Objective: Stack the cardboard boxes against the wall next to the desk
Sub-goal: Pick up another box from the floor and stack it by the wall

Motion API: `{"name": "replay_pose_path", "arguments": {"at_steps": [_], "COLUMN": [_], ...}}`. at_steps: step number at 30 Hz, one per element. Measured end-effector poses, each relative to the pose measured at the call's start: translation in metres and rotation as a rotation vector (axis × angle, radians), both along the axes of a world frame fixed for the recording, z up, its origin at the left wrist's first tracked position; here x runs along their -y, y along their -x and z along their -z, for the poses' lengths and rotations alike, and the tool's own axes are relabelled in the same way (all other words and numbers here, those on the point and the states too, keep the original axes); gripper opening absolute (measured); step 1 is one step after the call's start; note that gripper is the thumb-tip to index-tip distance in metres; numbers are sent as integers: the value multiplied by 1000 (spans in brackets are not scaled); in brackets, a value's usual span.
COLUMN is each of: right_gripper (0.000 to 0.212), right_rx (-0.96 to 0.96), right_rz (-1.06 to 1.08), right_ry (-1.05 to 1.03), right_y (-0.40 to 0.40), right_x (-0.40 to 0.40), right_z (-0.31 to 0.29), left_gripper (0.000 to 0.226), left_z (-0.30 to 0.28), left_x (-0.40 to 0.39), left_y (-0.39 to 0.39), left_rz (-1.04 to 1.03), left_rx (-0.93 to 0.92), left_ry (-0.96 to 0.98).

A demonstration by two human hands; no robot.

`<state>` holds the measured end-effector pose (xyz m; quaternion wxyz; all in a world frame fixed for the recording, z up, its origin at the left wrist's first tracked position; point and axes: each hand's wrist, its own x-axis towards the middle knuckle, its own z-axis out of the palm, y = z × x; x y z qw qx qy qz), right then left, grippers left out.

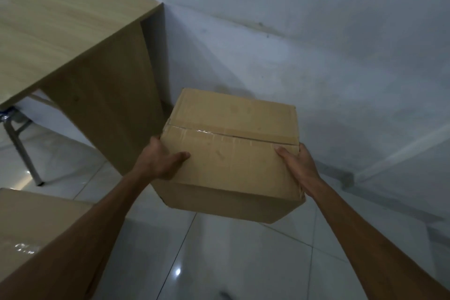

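Our left hand (160, 161) and right hand (298, 168) gripping taped cardboard box (231, 153) sides, seam running left-right, no readable print, wall (316, 44) ahead, desk (73, 31) left

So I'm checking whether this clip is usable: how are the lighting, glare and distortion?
Head view: dim, bluish light; the wall is murky. Small glare spots on the floor tiles and the tape across the held cardboard box. Wide-angle bending tilts the desk. Both hands look reasonably sharp.
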<state>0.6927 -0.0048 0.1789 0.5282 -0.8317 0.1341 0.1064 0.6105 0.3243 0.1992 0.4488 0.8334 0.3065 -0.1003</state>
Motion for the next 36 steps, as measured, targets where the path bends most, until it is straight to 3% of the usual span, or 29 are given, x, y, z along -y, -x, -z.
{"name": "replay_pose_path", "arguments": {"at_steps": [17, 36], "right_gripper": [60, 64], "right_rx": [-3, -15], "right_rz": [107, 131], "right_ry": [37, 27], "right_y": [-159, -201], "right_x": [12, 0], "right_z": [68, 66], "left_gripper": [88, 90], "left_z": [52, 55], "left_x": [12, 1], "left_y": [-180, -224], "left_rz": [75, 40], "left_rx": [86, 66], "left_ry": [47, 33]}}
